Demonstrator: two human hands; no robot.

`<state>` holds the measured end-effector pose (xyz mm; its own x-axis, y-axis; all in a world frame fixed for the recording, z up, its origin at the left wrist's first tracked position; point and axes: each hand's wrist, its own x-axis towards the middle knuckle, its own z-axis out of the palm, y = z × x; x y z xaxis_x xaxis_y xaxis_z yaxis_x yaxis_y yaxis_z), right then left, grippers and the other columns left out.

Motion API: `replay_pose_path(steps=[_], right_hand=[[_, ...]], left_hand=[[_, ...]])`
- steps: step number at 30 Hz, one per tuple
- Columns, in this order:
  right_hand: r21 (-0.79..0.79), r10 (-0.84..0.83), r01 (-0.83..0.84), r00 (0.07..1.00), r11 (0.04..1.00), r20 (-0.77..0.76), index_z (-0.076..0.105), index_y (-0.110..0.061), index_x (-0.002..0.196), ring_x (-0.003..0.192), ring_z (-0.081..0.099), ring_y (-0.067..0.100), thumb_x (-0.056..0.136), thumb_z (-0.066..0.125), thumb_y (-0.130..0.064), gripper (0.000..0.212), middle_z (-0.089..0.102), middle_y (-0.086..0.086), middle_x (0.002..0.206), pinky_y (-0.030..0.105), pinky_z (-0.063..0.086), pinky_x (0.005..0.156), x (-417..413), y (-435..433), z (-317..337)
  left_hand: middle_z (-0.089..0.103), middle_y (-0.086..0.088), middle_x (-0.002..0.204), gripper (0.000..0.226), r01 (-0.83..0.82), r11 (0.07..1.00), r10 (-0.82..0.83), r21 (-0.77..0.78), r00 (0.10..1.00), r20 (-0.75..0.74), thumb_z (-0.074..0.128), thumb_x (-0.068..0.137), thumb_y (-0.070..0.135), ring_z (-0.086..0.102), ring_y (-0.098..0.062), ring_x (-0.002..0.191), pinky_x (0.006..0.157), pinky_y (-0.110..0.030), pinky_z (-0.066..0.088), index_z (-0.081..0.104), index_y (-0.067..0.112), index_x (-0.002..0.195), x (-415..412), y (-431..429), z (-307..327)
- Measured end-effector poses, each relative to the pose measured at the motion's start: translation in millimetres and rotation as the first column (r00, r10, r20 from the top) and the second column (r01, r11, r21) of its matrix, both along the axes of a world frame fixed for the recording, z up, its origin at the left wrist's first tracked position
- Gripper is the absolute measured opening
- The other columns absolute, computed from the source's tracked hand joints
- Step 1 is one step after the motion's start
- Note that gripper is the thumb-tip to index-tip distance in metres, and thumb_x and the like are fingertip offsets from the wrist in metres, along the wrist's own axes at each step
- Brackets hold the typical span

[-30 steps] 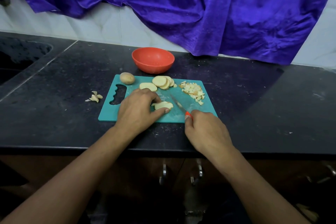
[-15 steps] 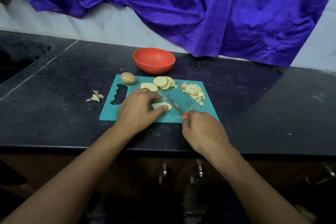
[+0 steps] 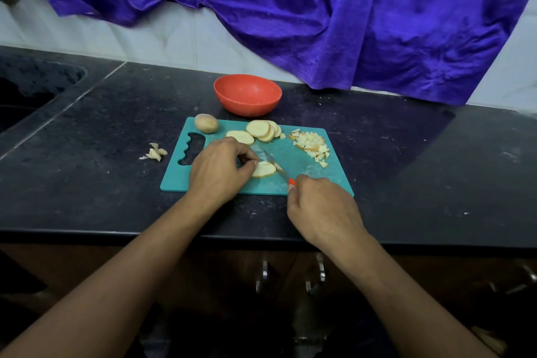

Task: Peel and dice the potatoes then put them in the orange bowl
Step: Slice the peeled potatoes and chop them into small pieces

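On the teal cutting board point(image 3: 302, 183), my left hand point(image 3: 218, 168) holds down a small stack of potato slices point(image 3: 263, 169) with curled fingertips. My right hand point(image 3: 322, 209) grips a knife point(image 3: 276, 167) by its orange handle, the blade lying against the right side of that stack. More potato slices point(image 3: 263, 129) lie at the board's far edge, a pile of diced potato point(image 3: 312, 144) at its far right, and a whole unpeeled potato point(image 3: 206, 123) at its far left corner. The orange bowl point(image 3: 247, 94) stands behind the board and looks empty.
A few peel scraps point(image 3: 155, 152) lie on the black counter point(image 3: 406, 160) left of the board. A sink recess point(image 3: 32, 81) is at the far left. Purple cloth point(image 3: 319, 9) hangs over the tiled wall behind. The counter's front edge runs under my forearms.
The knife blade has shifted left, closer to the held slices, and my right hand has moved slightly left with it. My left hand stays on the stack.
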<state>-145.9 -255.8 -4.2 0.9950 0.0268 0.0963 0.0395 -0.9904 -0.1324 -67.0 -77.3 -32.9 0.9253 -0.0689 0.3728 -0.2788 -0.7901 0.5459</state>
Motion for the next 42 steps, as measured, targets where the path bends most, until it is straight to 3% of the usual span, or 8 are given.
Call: replay_pose_path(steps=[6,17,20,23,28,36,42], right_hand=[[-0.009,0.017,-0.017,1.0,1.0,-0.013,0.059,-0.025,0.108,0.076,0.059,0.011,0.108,0.036,-0.045,0.03,0.059,-0.006,0.085,0.039,0.057,0.072,1,0,1],[0.011,0.025,-0.025,1.0,1.0,-0.009,0.058,-0.025,0.105,0.073,0.058,0.011,0.108,0.035,-0.044,0.03,0.058,-0.007,0.082,0.038,0.056,0.07,1,-1,1],[0.023,0.024,-0.023,0.999,0.999,-0.026,0.058,-0.025,0.106,0.074,0.058,0.01,0.108,0.036,-0.045,0.03,0.058,-0.007,0.083,0.038,0.056,0.071,1,-2,3],[0.032,0.013,-0.011,0.998,0.999,-0.055,0.058,-0.026,0.11,0.076,0.057,0.01,0.108,0.036,-0.045,0.029,0.058,-0.007,0.085,0.037,0.055,0.071,1,-1,4],[0.06,0.006,0.0,0.994,0.998,-0.112,0.058,-0.025,0.111,0.081,0.058,0.011,0.108,0.036,-0.046,0.031,0.058,-0.006,0.089,0.037,0.055,0.074,3,-4,9],[0.105,-0.046,0.059,0.992,0.993,-0.118,0.06,-0.024,0.101,0.077,0.06,0.011,0.108,0.036,-0.047,0.034,0.059,-0.005,0.086,0.034,0.05,0.063,6,-12,19],[0.081,-0.021,0.029,0.995,0.996,-0.098,0.059,-0.024,0.1,0.08,0.058,0.012,0.108,0.035,-0.047,0.034,0.057,-0.004,0.088,0.035,0.05,0.068,3,5,23]], left_hand=[[0.065,0.018,0.087,0.003,-0.019,0.999,0.017,-0.028,0.998,-0.055,0.075,0.087,0.035,0.059,-0.007,0.086,0.065,-0.03,0.042,0.077,0.036,0.088,4,-2,2],[0.065,0.019,0.083,0.009,-0.023,0.997,0.017,-0.078,0.997,-0.076,0.076,0.087,0.034,0.06,-0.004,0.083,0.066,-0.03,0.045,0.072,0.039,0.079,4,-5,3],[0.068,0.018,0.091,0.005,0.014,0.993,-0.02,-0.121,0.999,-0.051,0.074,0.087,0.036,0.059,-0.003,0.084,0.067,-0.03,0.045,0.076,0.036,0.092,4,-1,0],[0.067,0.019,0.102,0.021,0.085,0.991,-0.089,-0.103,0.995,-0.038,0.075,0.085,0.045,0.054,0.0,0.081,0.068,-0.03,0.042,0.076,0.038,0.106,3,6,-3],[0.067,0.023,0.103,0.026,0.184,0.981,-0.187,-0.057,0.981,-0.055,0.079,0.08,0.052,0.057,-0.006,0.1,0.084,-0.037,0.051,0.076,0.04,0.102,-1,13,-2],[0.068,0.022,0.106,0.031,0.143,0.99,-0.143,0.01,0.989,-0.036,0.081,0.079,0.052,0.056,-0.006,0.102,0.084,-0.038,0.051,0.076,0.04,0.107,0,11,-2],[0.068,0.022,0.107,0.032,0.147,0.989,-0.147,0.034,0.989,-0.005,0.079,0.081,0.051,0.054,-0.006,0.103,0.081,-0.034,0.047,0.075,0.038,0.11,-2,9,-2]])
